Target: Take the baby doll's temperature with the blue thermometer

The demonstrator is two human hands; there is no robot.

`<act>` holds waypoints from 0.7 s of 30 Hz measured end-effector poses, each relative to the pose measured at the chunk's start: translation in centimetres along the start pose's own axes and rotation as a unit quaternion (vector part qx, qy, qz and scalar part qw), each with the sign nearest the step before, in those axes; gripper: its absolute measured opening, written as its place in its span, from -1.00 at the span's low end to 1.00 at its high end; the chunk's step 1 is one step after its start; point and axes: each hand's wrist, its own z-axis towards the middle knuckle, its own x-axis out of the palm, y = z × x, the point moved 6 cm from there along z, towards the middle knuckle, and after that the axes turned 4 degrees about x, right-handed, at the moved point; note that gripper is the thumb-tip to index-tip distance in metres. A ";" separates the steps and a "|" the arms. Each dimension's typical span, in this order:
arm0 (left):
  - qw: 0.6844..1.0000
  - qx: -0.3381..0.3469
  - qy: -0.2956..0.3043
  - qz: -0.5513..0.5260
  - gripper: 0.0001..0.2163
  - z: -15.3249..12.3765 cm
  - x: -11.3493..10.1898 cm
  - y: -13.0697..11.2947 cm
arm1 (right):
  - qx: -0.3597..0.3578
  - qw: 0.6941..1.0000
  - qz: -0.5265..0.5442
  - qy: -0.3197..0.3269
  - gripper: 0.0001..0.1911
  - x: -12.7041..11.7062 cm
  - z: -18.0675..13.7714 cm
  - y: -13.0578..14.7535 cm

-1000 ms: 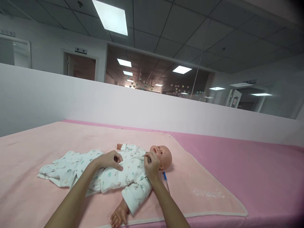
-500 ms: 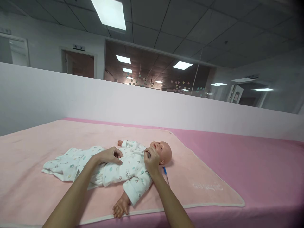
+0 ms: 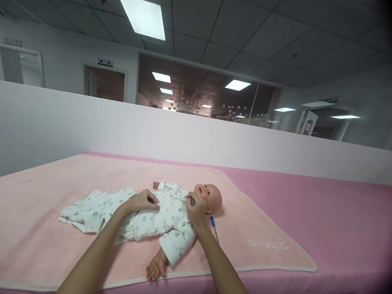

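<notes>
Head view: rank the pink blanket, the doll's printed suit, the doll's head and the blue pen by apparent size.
1. pink blanket
2. printed suit
3. doll's head
4. blue pen, a thin sliver beside the head

The last three lie close together on the blanket, so nearness to the camera hardly skews the order.

Soft printed cloth romper (image 3: 159, 218) on a glossy plastic doll (image 3: 211, 198); fuzzy matt pink blanket (image 3: 45, 204) beneath.

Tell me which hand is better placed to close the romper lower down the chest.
Left, probably: the left hand pinches the romper at the chest, while the right hand holds the collar beside the doll's head.
</notes>
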 end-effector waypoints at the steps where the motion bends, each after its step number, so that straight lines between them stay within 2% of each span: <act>1: 1.000 -0.005 -0.002 -0.007 -0.81 0.0 0.0 0.0 | 0.000 1.000 -0.001 0.002 -0.80 0.0 0.0 0.0; 13: 0.999 -0.037 -0.030 -0.013 -0.81 -0.4 -0.2 -1.3 | 0.000 1.000 -0.006 0.003 -0.79 0.1 -0.1 -0.1; 21: 0.999 -0.038 -0.028 -0.005 -0.75 -0.1 -0.2 -0.6 | 0.002 1.000 -0.004 0.006 -0.78 0.2 0.0 0.1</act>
